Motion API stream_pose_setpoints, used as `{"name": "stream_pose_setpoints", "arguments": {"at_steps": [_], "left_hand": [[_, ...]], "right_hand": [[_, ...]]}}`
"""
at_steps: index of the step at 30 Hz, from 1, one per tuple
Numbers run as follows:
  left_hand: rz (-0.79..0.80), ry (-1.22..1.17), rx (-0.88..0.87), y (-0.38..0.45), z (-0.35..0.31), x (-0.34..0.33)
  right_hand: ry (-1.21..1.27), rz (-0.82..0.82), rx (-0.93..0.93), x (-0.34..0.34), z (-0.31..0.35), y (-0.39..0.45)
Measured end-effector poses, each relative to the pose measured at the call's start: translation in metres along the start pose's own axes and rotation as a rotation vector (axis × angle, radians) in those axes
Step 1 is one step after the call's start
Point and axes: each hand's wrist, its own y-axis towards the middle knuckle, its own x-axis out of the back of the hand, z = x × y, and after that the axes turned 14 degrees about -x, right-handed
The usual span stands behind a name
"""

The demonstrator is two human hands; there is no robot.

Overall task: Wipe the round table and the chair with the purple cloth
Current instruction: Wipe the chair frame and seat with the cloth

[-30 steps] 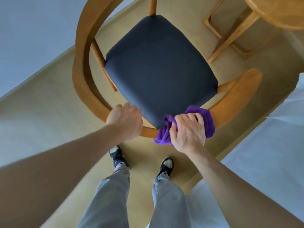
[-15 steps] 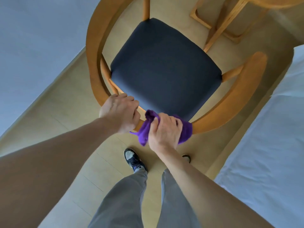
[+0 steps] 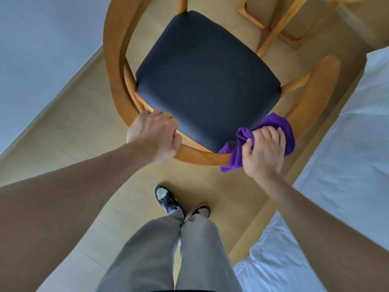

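Observation:
A wooden chair [image 3: 114,60] with a curved backrest rail and a dark seat cushion [image 3: 206,81] stands right below me. My left hand [image 3: 154,137] grips the rail at its near left part. My right hand [image 3: 264,150] holds the bunched purple cloth [image 3: 280,125] pressed on the rail at its near right, where the rail bends toward the right arm. Part of the cloth hangs below the rail. Of the round table [image 3: 277,28], only wooden legs show at the top right.
A bed with white sheets [image 3: 347,144] runs along the right side, close to the chair's right arm. A pale wall [image 3: 42,49] fills the left. My legs and shoes [image 3: 168,201] stand on the light wooden floor behind the chair.
My right hand has slid the cloth rightward along the rail, away from my left hand. Half a second ago the two hands were almost touching. My left hand kept its grip.

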Motion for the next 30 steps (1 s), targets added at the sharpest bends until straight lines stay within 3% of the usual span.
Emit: {"name": "stream_pose_setpoints", "arguments": {"at_steps": [3, 7, 11, 16, 18, 24, 28, 30], "left_hand": [[0.01, 0.004, -0.004, 0.0, 0.0, 0.001], [-0.008, 0.027, -0.015, -0.001, 0.001, -0.001], [-0.024, 0.033, -0.01, 0.001, 0.001, -0.002], [-0.046, 0.025, -0.004, 0.0, 0.0, -0.004], [-0.048, 0.033, -0.008, 0.0, 0.0, -0.004], [-0.057, 0.029, -0.021, -0.001, -0.001, -0.003], [-0.076, 0.033, -0.03, -0.001, -0.001, -0.003], [-0.094, 0.03, -0.03, -0.001, 0.0, -0.005]], "right_hand": [[0.088, 0.023, -0.089, -0.004, 0.049, -0.037], [0.226, 0.048, 0.001, -0.003, 0.076, -0.059], [0.009, 0.14, 0.385, 0.002, 0.018, -0.025], [-0.098, 0.074, 0.413, 0.007, -0.04, 0.025], [-0.06, 0.041, 0.352, 0.004, -0.033, 0.023], [0.119, 0.023, -0.171, -0.001, 0.044, -0.03], [0.364, 0.121, -0.272, 0.003, 0.108, -0.066], [0.412, 0.147, -0.145, 0.005, 0.107, -0.069]]}}
